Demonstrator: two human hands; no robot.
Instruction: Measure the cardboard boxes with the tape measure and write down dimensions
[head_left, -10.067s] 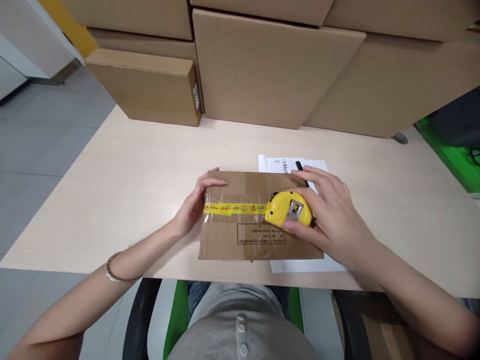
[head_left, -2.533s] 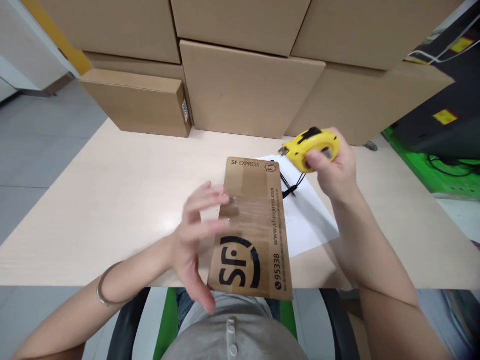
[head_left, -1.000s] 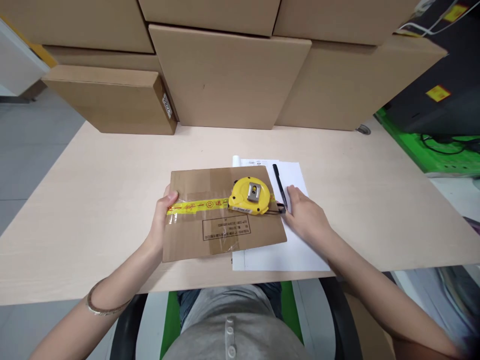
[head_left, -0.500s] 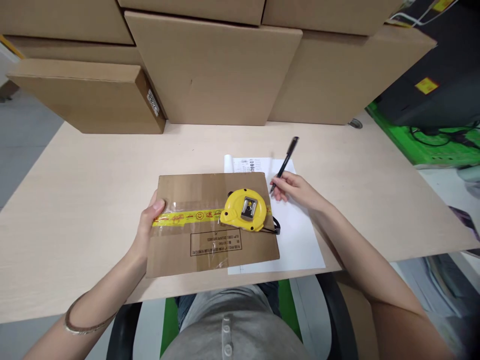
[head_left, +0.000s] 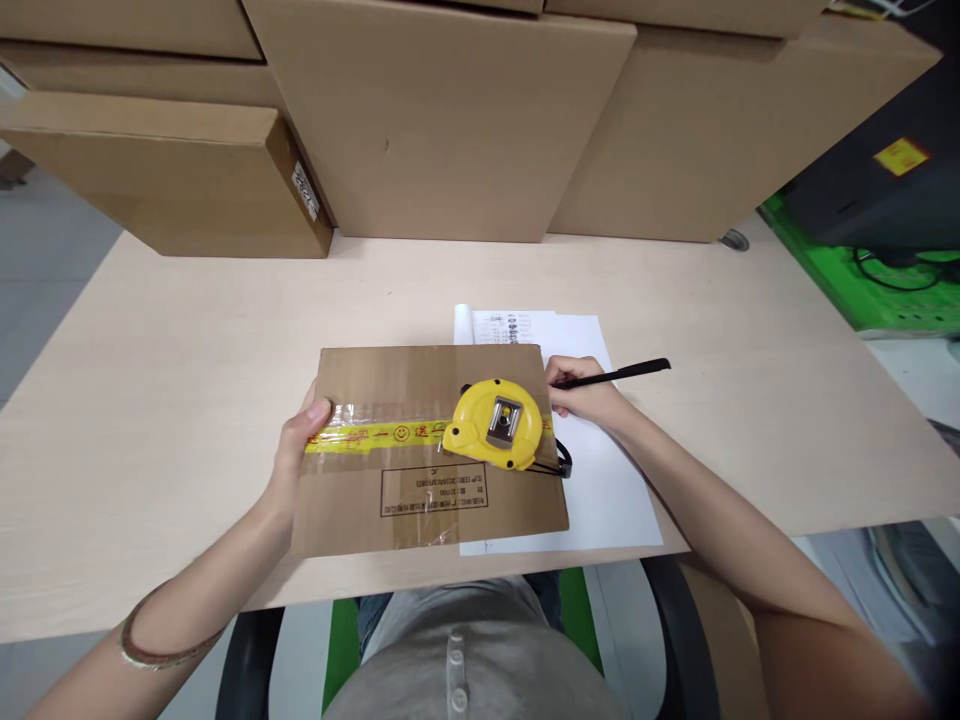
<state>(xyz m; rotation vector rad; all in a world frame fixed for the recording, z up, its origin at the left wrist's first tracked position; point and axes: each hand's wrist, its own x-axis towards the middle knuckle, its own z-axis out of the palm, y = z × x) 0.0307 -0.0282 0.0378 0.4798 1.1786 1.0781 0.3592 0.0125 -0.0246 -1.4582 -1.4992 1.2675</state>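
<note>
My left hand [head_left: 298, 440] grips the left edge of a taped cardboard box [head_left: 360, 380], its thumb on top over the yellow printed tape. On the box's right half lies a yellow tape measure [head_left: 484, 425] with a black wrist strap hanging past the edge. Beside the box's right side, my right hand [head_left: 589, 388] is closed around a black pen [head_left: 634, 371], which points out to the right; some fingertips are hidden behind the box. White paper sheets [head_left: 600, 480] lie partly under the box, one with print along its curled top.
Large cardboard boxes [head_left: 442, 130] stand along the back of the table [head_left: 150, 400]. A smaller box [head_left: 172, 190] is at the back left. At the right are a green crate [head_left: 817, 270] and a dark case with a yellow label. A chair armrest [head_left: 679, 630] is below the front edge.
The pen has swung from nearly upright to almost level, pointing right. My right hand has turned and come in against the box's right edge. The left hand keeps its hold.
</note>
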